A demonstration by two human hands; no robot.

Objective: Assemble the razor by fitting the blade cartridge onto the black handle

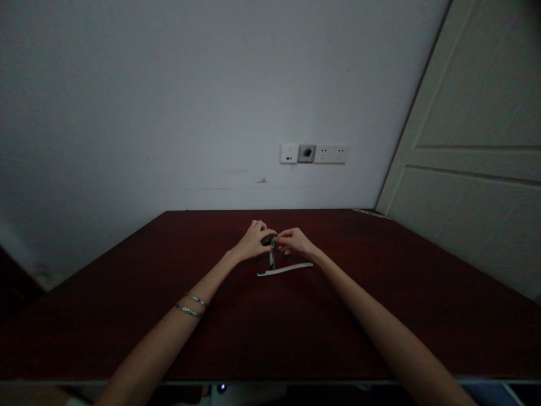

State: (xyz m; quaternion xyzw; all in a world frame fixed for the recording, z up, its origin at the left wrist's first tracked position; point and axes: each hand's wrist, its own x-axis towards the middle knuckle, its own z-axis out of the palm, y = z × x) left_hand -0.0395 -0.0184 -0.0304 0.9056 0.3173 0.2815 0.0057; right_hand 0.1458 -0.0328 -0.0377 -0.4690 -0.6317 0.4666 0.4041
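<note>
Close together over the table's far middle, both hands work at a small dark, silvery object [273, 240] whose kind I cannot make out. My left hand [256, 239] closes on its left side, thumb toward the right. From the other side, my right hand [295, 241] pinches at it with thumb and forefinger. A short pale strip with dark edges [271, 259] runs down from the object toward me. Just below that lies a longer, narrow whitish strip [287, 269] with a dark left end, flat on the wood. My fingers partly hide the small object.
The dark red wooden table [270, 327] reaches back to a pale wall. Wall sockets [331, 154] and a grey-framed outlet [306, 153] sit above its far edge. A light panelled door [477, 152] borders the right side. Two bracelets [189, 309] circle my left forearm.
</note>
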